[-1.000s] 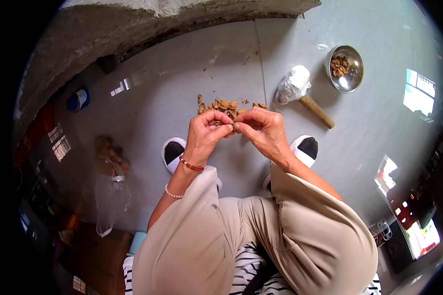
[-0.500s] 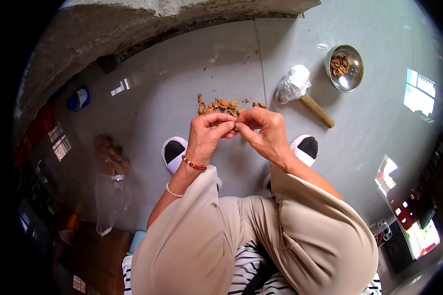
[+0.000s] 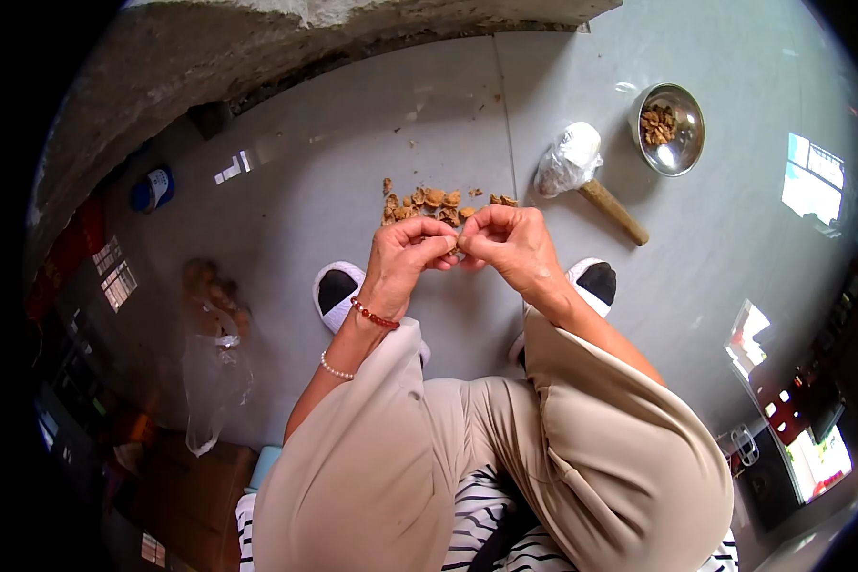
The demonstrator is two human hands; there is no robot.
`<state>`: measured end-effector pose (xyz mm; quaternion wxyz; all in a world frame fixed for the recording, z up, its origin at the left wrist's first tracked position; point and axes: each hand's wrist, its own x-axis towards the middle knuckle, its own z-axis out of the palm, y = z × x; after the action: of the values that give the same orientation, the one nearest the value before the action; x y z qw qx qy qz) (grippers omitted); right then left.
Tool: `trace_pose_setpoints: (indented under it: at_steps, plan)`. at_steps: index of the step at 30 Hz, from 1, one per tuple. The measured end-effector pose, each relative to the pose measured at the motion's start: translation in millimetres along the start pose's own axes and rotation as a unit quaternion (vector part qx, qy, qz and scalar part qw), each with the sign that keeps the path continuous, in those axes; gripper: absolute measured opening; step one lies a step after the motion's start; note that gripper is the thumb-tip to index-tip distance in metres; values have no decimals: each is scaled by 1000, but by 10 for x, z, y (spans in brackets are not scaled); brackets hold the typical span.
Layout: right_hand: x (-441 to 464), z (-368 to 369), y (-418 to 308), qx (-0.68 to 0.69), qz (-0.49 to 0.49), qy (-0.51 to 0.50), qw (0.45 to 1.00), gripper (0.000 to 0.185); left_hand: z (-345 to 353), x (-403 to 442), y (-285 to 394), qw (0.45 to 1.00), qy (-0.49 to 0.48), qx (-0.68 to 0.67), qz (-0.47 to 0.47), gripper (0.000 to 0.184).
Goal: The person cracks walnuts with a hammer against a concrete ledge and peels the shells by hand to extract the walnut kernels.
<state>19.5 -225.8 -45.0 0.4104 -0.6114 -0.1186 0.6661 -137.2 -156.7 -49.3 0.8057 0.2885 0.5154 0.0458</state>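
Note:
My left hand [image 3: 406, 259] and my right hand [image 3: 510, 246] meet fingertip to fingertip above the floor between my feet. Both are closed in a pinch on a small brown piece of walnut [image 3: 457, 250], mostly hidden by the fingers. Just beyond them lies a pile of cracked walnut shells [image 3: 433, 200]. To the right rests a hammer with a wooden handle [image 3: 615, 214], its head [image 3: 570, 160] wrapped in clear plastic. Further off, a steel bowl [image 3: 688, 153] contains walnut kernels [image 3: 657, 125].
A clear plastic bag [image 3: 215, 381] with whole walnuts [image 3: 208, 286] lies to the left. A blue container [image 3: 153, 191] stands near a rough stone-like block [image 3: 210, 67] at the far left. My slippers [image 3: 593, 286] flank the work spot. A brown box [image 3: 181, 491] is at lower left.
My right hand has shifted slightly and its fingers have turned a little at the walnut piece. The left hand stays almost in place. Shells, hammer and bowl have not moved.

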Motion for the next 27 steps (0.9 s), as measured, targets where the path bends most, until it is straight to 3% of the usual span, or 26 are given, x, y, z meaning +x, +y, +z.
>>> trace_pose_setpoints:
  at_steps: [8,15,20,23,27]
  plan:
    - [15,33,136,-106,-91,42,989,6,0,5,5,998,12,-53,-32,9]
    - [10,43,50,23,-18,43,999,5,28,14,-15,998,22,18,64,10]
    - [2,63,56,-11,-35,52,998,6,58,-6,67,999,31,-4,10,9]
    - [2,68,124,-109,-86,72,988,7,67,-24,91,999,36,-20,-4,8]
    - [14,49,64,-42,-34,40,998,11,65,-28,52,999,46,-20,19,9]
